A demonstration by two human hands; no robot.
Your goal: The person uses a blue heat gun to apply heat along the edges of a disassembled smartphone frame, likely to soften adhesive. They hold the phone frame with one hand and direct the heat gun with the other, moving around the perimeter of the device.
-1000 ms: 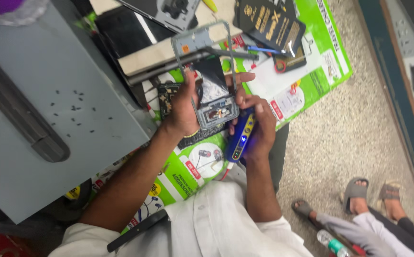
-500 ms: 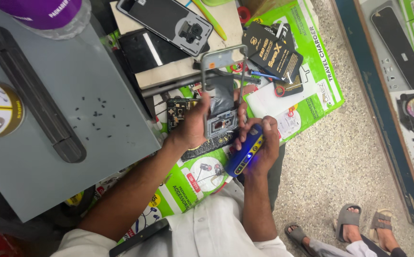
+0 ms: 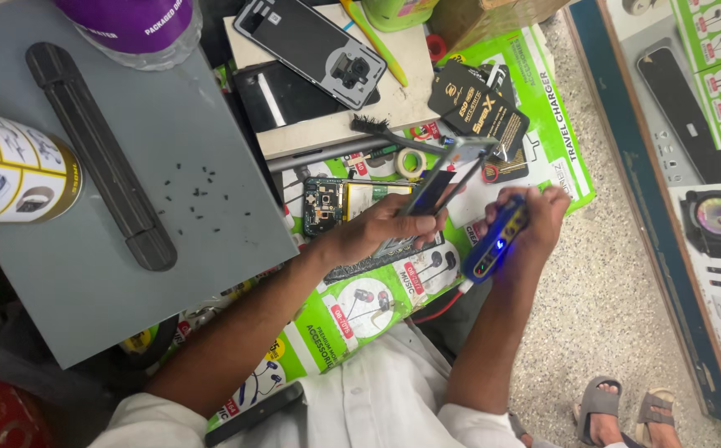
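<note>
My left hand (image 3: 381,226) grips a dark phone body (image 3: 442,178), which is tilted so that I see it almost edge-on above the green packaging. Close to its right, my right hand (image 3: 539,217) holds a small blue device (image 3: 495,242) with a lit blue light. An opened phone with a bare circuit board (image 3: 340,203) lies flat just left of my left hand. A grey phone back cover (image 3: 315,48) rests on a pale board further up.
A grey slab (image 3: 211,249) at left carries a black bar (image 3: 99,158) and several tiny black screws (image 3: 203,189). A purple-topped bottle (image 3: 128,25), printed can (image 3: 12,174), brush (image 3: 385,133), tape roll (image 3: 413,163) and black packet (image 3: 477,104) lie around. Sandalled feet (image 3: 618,411) stand at bottom right.
My left hand has turned the phone body from face-up to nearly edge-on and moved it a little right. The blue device stays in my right hand beside it. The view has shifted.
</note>
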